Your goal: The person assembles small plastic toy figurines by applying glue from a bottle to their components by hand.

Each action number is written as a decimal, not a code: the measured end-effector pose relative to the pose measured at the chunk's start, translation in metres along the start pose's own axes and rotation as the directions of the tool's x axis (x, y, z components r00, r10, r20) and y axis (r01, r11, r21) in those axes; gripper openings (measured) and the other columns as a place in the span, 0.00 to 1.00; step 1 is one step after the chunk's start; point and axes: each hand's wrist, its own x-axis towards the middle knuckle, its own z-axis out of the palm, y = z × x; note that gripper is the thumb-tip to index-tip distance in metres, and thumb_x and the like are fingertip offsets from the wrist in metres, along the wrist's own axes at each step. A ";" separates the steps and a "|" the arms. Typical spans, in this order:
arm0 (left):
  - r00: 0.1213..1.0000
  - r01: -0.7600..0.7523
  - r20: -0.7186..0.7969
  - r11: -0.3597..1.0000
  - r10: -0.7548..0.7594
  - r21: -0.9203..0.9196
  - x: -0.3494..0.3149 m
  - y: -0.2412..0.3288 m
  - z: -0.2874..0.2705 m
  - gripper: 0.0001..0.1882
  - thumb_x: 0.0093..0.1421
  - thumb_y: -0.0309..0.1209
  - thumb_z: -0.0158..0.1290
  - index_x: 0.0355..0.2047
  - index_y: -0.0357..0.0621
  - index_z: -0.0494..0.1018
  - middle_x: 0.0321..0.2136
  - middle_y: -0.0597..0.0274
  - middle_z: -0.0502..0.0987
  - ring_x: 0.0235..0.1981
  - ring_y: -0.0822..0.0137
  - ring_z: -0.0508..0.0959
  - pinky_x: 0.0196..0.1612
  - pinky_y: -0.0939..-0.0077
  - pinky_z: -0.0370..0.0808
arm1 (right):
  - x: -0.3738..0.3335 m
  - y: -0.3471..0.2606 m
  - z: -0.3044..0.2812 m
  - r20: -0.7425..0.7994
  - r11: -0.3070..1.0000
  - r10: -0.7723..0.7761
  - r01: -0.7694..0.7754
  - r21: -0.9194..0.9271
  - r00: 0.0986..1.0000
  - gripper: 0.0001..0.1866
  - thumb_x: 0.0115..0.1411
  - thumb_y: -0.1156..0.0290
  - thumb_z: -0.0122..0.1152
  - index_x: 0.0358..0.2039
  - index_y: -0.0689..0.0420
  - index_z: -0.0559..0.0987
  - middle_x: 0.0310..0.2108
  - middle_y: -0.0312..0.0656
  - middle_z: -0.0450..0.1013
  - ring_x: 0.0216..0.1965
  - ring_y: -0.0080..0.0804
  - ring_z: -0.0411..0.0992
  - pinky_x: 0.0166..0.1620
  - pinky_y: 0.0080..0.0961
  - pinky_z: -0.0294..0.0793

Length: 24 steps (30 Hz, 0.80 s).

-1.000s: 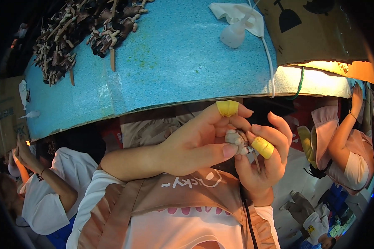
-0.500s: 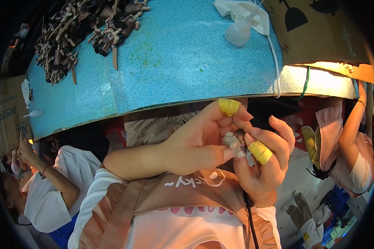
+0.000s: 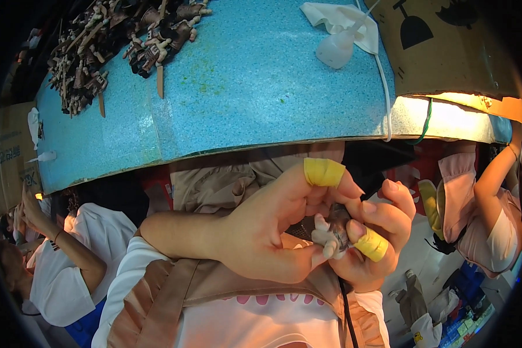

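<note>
Head view: I have a small figure (image 3: 333,230), pale on one side and brown on the other, pinched between my two hands in front of my brown apron (image 3: 206,281), on my side of the near edge of the blue surface (image 3: 243,87) and apart from it. My left hand (image 3: 267,232) comes across with its thumb at the figure's lower pale part and the other fingers curled behind; how firmly those press I cannot tell. The fingers of my right hand (image 3: 385,235) are closed round the brown side, and a yellow wrap (image 3: 371,244) on one of them sits just beside the figure.

To handle it well, I would let the right fingers do the steady holding and keep the left thumb's push light, since the pale parts jut out and may bend or snap. Bare fingertips should take the contact, because the wrap probably dulls the feel. Bracing one hand against the other ought to stop any wobble. I'd turn the piece in small rolls, keeping a pinch on it throughout: if it slipped, it would likely drop short of the surface.
</note>
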 end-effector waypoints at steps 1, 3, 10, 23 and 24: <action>1.000 -0.022 -0.013 1.000 0.022 -0.011 -0.001 -0.002 0.002 0.30 0.49 0.20 0.49 0.52 0.38 0.50 0.45 0.46 0.62 0.47 0.63 0.66 0.47 0.70 0.66 | 0.000 -0.001 0.001 0.000 1.000 -0.001 0.001 -0.002 1.000 0.16 0.37 0.69 0.66 0.31 0.45 0.76 0.39 0.32 0.67 0.48 0.39 0.62 0.46 0.38 0.58; 0.999 -0.046 -0.022 0.999 0.045 -0.025 0.000 -0.003 0.004 0.30 0.49 0.20 0.49 0.51 0.37 0.50 0.45 0.45 0.62 0.47 0.62 0.66 0.47 0.70 0.66 | 0.000 -0.003 0.002 -0.032 1.000 0.014 -0.013 0.022 0.999 0.15 0.39 0.66 0.66 0.31 0.44 0.76 0.38 0.32 0.67 0.48 0.38 0.62 0.48 0.37 0.58; 0.999 -0.048 -0.004 0.997 0.048 -0.067 -0.002 0.001 0.003 0.29 0.49 0.20 0.49 0.51 0.37 0.50 0.45 0.46 0.62 0.47 0.62 0.66 0.47 0.70 0.66 | 0.003 -0.008 -0.003 0.064 1.000 -0.010 0.009 0.004 0.998 0.20 0.43 0.63 0.68 0.38 0.46 0.71 0.41 0.35 0.64 0.51 0.44 0.60 0.48 0.45 0.59; 0.924 0.294 -0.156 0.911 -0.348 -0.288 0.004 0.009 0.003 0.29 0.53 0.24 0.46 0.55 0.42 0.49 0.47 0.52 0.64 0.48 0.68 0.66 0.49 0.73 0.65 | 0.004 -0.001 -0.001 0.078 0.996 0.091 -0.090 -0.023 0.993 0.19 0.32 0.75 0.64 0.31 0.56 0.76 0.36 0.39 0.70 0.43 0.44 0.63 0.42 0.37 0.66; 0.924 0.293 -0.157 0.911 -0.348 -0.290 0.005 0.009 0.002 0.29 0.53 0.24 0.46 0.55 0.42 0.49 0.47 0.52 0.64 0.48 0.68 0.66 0.49 0.73 0.65 | 0.005 -0.001 -0.001 0.094 0.995 0.094 -0.091 -0.032 0.991 0.19 0.32 0.76 0.64 0.31 0.56 0.76 0.35 0.39 0.70 0.43 0.44 0.64 0.43 0.38 0.66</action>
